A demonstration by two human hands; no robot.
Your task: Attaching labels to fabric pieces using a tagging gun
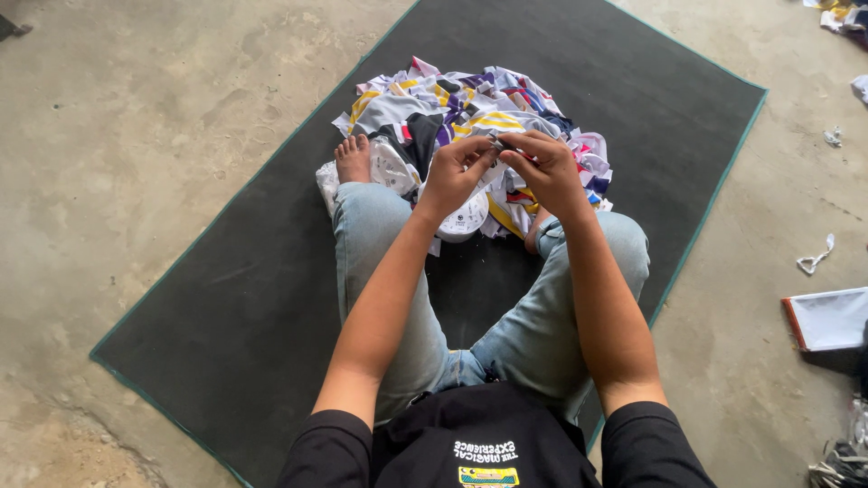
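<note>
I sit cross-legged on a dark mat (226, 316) in blue jeans. My left hand (452, 176) and my right hand (547, 172) meet above my legs, both pinching one small piece (499, 145) between the fingertips; what it is stays too small to tell. Right behind the hands lies a pile of cloth scraps (470, 113) in white, grey, purple, yellow and red. White round pieces (466, 221) rest under my left hand near my knee. My bare foot (353, 158) pokes out at the pile's left edge.
The mat has a green border and lies on a bare concrete floor (136, 136). A white flat box with an orange edge (827, 318) sits at the right. Small scraps (816, 258) and more cloth (845, 14) lie at the right and top right.
</note>
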